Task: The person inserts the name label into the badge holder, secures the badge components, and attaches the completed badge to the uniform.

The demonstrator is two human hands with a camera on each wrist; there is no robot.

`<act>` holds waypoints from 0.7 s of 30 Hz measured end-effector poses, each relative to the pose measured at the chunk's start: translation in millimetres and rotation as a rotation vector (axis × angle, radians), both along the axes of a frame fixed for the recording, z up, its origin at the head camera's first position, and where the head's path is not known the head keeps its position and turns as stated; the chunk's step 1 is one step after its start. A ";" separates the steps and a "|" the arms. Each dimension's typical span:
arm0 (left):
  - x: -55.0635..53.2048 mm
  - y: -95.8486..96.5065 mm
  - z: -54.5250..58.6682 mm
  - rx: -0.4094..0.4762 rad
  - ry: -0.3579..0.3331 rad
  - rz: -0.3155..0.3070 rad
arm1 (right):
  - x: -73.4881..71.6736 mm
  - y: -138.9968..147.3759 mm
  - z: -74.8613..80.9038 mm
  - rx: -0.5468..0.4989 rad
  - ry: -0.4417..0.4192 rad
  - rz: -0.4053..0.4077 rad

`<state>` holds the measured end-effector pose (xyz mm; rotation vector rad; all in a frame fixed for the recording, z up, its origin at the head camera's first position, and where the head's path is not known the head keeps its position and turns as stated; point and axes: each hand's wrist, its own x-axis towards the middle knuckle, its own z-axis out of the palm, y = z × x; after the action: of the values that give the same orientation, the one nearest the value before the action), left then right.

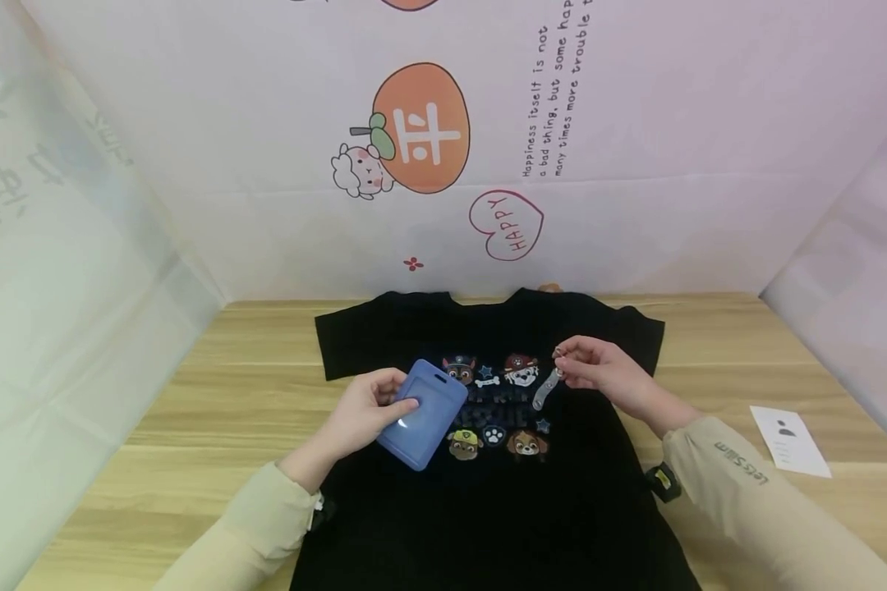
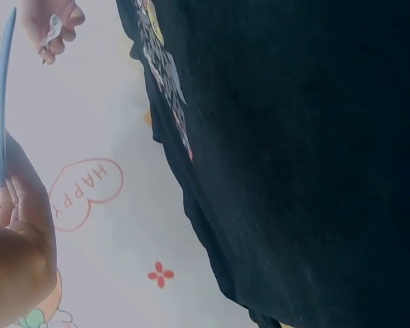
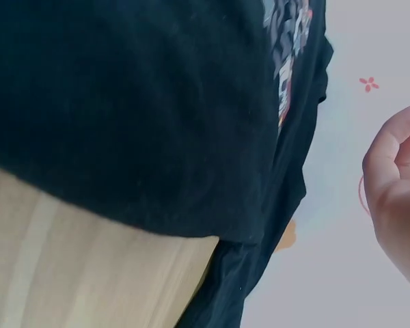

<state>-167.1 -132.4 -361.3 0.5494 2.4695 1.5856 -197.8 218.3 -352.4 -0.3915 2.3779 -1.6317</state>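
Note:
My left hand [image 1: 369,414] grips a blue plastic badge holder [image 1: 427,414] by its left side, thumb across its front. The holder tilts, its slotted end pointing up and right. In the left wrist view the badge holder [image 2: 4,89] shows edge-on beside the left hand [image 2: 24,198]. My right hand [image 1: 599,369] pinches a small clear strap clip [image 1: 547,389] with metal fittings, and the strap hangs down from the fingertips. Both hands are over a black T-shirt [image 1: 488,525] with cartoon dog prints. In the right wrist view the right hand [image 3: 400,178] is partly cut off and the clip is out of sight.
A white card [image 1: 791,442] with a dark person icon lies right of the T-shirt on the wooden table [image 1: 192,427]. A pale printed cloth [image 1: 281,213] hangs behind the table, with further pale sheets along the left and right sides.

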 end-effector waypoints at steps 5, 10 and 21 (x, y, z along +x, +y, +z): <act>-0.4 -3.6 0.6 0.037 -0.020 0.021 | -5.0 2.3 -3.7 0.078 0.014 0.067; -1.2 -0.8 1.6 0.069 -0.016 0.029 | -10.7 -1.3 -6.8 0.138 -0.007 0.165; 0.6 -0.7 0.7 0.061 -0.017 0.009 | -22.3 -16.9 -15.4 0.225 -0.001 0.290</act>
<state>-166.5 -133.1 -360.5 0.5319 2.4222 1.6662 -220.1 201.5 -367.9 -0.6541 2.3389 -1.2251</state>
